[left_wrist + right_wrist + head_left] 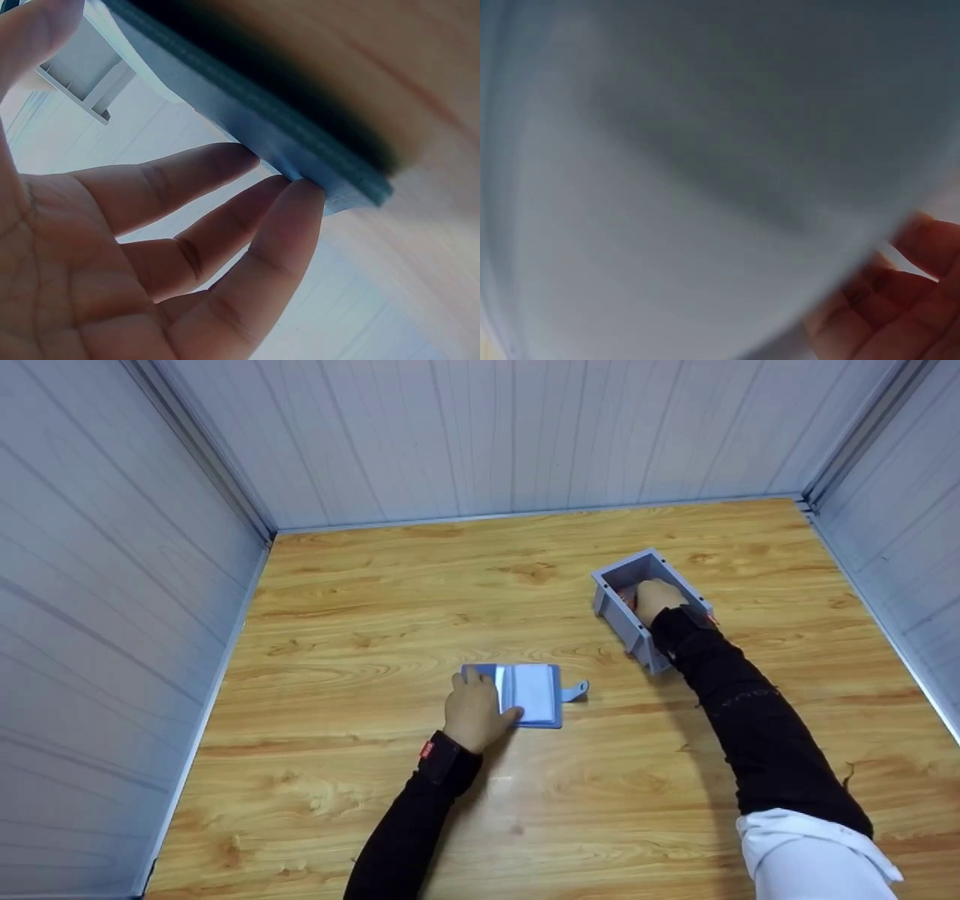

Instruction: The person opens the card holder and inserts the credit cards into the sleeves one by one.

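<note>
"In the head view, why's the left hand across that blue card holder?"

"Keeping it open on the surface, I'd guess; its strap sticks out rightward. The right hand is down inside the gray bin, probably reaching for contents."

"Left wrist view?"

"Fingers fairly straight, tips against the cover, thumb well apart: steadying, seemingly, rather than clamping."

"Right wrist?"

"Mostly blurred gray, likely bin wall. Whether the fingers there hold anything, I can't tell."

wood-grain tabletop | pale back wall | left wall | right wall
</note>
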Demonstrator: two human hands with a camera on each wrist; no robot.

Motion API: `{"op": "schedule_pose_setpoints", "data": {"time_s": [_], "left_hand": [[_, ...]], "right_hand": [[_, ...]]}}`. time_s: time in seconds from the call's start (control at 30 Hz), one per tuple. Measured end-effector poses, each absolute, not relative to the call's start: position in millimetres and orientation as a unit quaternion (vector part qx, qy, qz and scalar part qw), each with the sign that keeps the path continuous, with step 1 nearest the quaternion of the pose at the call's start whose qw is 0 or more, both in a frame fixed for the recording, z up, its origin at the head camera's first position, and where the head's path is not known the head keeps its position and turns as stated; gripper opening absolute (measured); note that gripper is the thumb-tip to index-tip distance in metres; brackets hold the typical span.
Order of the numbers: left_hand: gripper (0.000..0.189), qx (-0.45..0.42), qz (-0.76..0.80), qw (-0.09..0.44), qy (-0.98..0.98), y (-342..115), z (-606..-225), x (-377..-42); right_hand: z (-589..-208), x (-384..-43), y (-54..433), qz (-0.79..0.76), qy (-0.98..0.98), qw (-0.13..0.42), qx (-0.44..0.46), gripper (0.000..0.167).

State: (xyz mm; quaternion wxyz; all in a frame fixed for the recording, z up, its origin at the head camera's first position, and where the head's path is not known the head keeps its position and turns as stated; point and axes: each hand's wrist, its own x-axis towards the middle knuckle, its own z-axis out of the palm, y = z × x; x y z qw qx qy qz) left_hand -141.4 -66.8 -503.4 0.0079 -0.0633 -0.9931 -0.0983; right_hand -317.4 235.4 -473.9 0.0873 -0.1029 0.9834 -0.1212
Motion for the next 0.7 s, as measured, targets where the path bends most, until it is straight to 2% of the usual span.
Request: {"op": "schedule_pose_setpoints", "data": {"time_s": [0.13, 0.33, 0.57, 0.7], "left_hand": [[0.075, -0.062, -0.105, 0.002, -0.993, -67, -504, -142], [0.074, -0.062, -0.110, -0.003, -0.992, -66, -503, -141], [0.073, -0.063, -0.108, -0.004, -0.992, -65, -503, -141], [0.073, -0.061, -0.106, -0.004, -0.992, -66, -504, -142]], "right_hand": [[-476, -319, 238, -0.137, 0.982, 0.074, -0.104, 0.037], [-476, -321, 245, -0.182, 0.976, 0.085, -0.089, 0.045], [-461, -317, 250, -0.231, 0.963, 0.111, -0.088, 0.036], [-448, -310, 249, -0.240, 0.964, 0.099, -0.067, 0.020]]}}
